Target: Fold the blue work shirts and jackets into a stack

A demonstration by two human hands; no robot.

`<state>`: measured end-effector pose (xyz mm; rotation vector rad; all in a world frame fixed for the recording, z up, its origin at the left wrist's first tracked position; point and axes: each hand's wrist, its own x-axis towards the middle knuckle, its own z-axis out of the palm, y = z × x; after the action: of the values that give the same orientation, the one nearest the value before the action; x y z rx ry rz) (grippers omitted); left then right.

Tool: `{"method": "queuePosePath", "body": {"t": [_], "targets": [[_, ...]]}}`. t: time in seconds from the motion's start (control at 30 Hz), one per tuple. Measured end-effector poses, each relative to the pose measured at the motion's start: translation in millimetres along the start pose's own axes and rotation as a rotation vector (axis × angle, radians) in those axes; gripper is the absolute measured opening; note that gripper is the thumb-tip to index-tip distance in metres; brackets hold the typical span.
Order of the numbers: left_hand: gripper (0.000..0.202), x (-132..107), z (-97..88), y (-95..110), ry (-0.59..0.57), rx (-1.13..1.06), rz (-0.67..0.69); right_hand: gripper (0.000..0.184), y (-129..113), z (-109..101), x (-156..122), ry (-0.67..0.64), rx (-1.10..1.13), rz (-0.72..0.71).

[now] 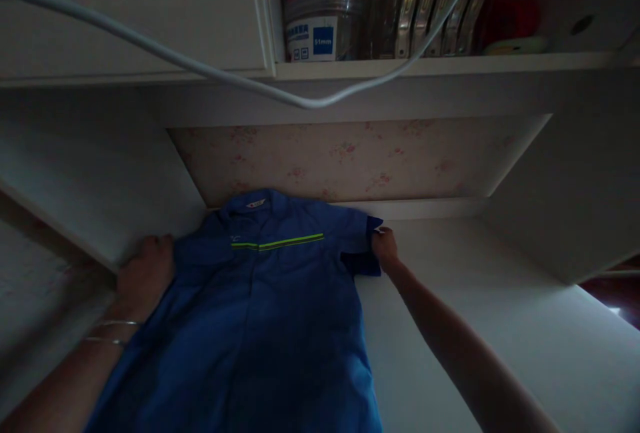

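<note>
A blue short-sleeved work shirt (285, 306) with a yellow-green stripe across the chest lies front up on the white desktop (430, 326), its collar towards the back wall. My right hand (384, 247) is closed on the edge of the sleeve at the right, where a darker blue layer shows. At the left, my left hand (147, 269) is closed at the end of the other sleeve, beside the side panel. Its fingertips are partly hidden. Two thin bangles circle the left wrist. The shirt's lower part runs out of the picture.
A white cable (310, 103) hangs across the view above the shirt. Overhead, a shelf (450, 66) holds a clear plastic jar (325, 29) and several metal-edged items. White panels (565, 173) close in both sides, and flowered wallpaper (345, 159) covers the back.
</note>
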<state>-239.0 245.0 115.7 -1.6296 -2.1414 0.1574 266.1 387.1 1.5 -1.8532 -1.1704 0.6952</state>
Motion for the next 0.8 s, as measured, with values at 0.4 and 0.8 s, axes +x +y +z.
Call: {"method": "queuePosePath", "body": {"t": [0.4,0.8], "targets": [[0.045,0.8,65.0,86.8,-0.091,-0.311,0.538,0.051,49.6,-39.1,-244.0,-0.602,-0.447,-0.776],[0.045,41.6,35.6,5.6,0.159,-0.017,0.286,0.063,136.0,-63.1,-284.5,-0.226,-0.616,-1.390]]}}
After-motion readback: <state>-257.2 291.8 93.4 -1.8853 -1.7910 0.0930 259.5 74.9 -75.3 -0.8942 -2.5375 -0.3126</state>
